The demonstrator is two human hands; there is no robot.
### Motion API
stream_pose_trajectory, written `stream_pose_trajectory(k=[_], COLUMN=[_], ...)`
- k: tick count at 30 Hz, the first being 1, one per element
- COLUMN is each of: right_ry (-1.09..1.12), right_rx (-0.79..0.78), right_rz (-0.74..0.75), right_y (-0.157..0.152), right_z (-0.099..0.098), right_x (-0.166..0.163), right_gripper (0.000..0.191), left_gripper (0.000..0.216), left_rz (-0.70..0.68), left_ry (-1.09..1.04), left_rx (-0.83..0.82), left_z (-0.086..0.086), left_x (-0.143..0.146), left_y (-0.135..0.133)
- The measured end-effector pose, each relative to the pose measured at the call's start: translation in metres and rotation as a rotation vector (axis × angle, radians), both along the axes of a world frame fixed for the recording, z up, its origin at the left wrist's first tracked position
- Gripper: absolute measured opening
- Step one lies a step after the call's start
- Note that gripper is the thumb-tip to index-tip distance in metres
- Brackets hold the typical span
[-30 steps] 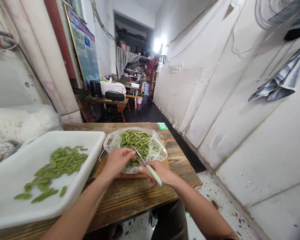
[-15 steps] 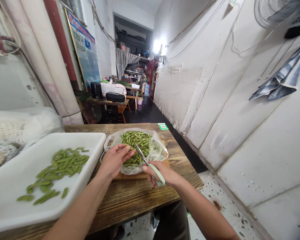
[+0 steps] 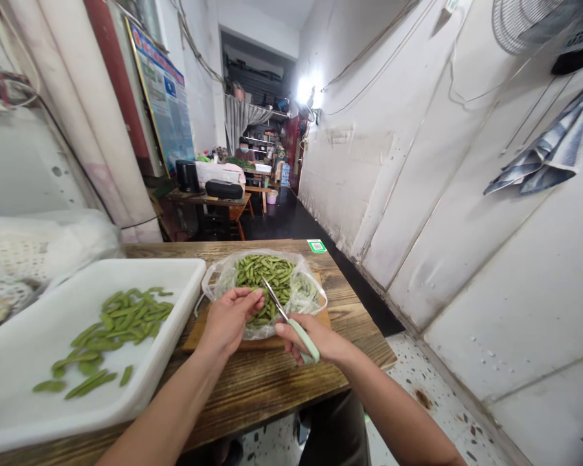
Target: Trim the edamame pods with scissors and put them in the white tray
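Observation:
My left hand [image 3: 230, 318] is closed in a pinch over the near side of a clear plastic bag [image 3: 308, 294]. Between its fingertips is a green edamame pod, mostly hidden by the fingers and blending with the pods behind. Wrapped round the pale green handles of a pair of scissors [image 3: 301, 338] is my right hand [image 3: 320, 336]. The slim metal blades point up and left, close to the left fingertips. A heap of edamame pods [image 3: 267, 268] fills the open bag, which rests on a wooden board [image 3: 199, 333].
To the left, a white plastic tray [image 3: 10, 414] holds several loose pods [image 3: 126, 317]. Behind it bulges a white plastic bag [image 3: 68, 239]. A green code sticker [image 3: 317, 246] marks the wooden table's [image 3: 350, 317] far edge. Farther back, a masked person [image 3: 244, 152] sits at another table.
My left hand has shifted slightly right, bringing its pinched fingertips nearer the scissor blades. The right hand and scissors have barely moved; the pods in the tray look the same.

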State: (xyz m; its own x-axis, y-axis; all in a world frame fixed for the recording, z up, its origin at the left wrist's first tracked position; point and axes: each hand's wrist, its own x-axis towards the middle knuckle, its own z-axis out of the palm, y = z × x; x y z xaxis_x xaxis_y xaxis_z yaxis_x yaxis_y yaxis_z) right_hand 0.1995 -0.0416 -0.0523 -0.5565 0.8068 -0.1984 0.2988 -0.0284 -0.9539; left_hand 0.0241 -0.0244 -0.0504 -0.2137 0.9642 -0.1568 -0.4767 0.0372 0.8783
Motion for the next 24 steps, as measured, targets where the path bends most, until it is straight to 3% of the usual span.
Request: stream_pose_trajectory(k=[14, 17, 19, 22, 24], right_ry=[-0.028, -0.022, -0.01, 0.001, 0.01], right_rx=[-0.031, -0.045, -0.054, -0.072, -0.071], right_rz=[-0.036, -0.043, -0.037, -0.07, -0.096], right_y=[0.002, 0.005, 0.007, 0.01, 0.011], right_z=[0.004, 0.004, 0.003, 0.0, -0.003], right_x=[-0.004, -0.002, 0.002, 0.008, 0.01], right_gripper=[0.046, 0.044, 0.043, 0.043, 0.043], left_gripper=[0.01, 0.011, 0.017, 0.023, 0.027], left_rz=[0.001, 0.053, 0.215, 0.581, 0.508], left_ry=[0.186, 0.22, 0.343, 0.921, 1.2], left_rx=[-0.028, -0.028, -0.007, 0.014, 0.03], left_z=[-0.002, 0.002, 0.008, 0.018, 0.022], left_x=[0.003, -0.012, -0.036, -0.08, -0.097], left_y=[0.003, 0.002, -0.002, -0.012, -0.017])
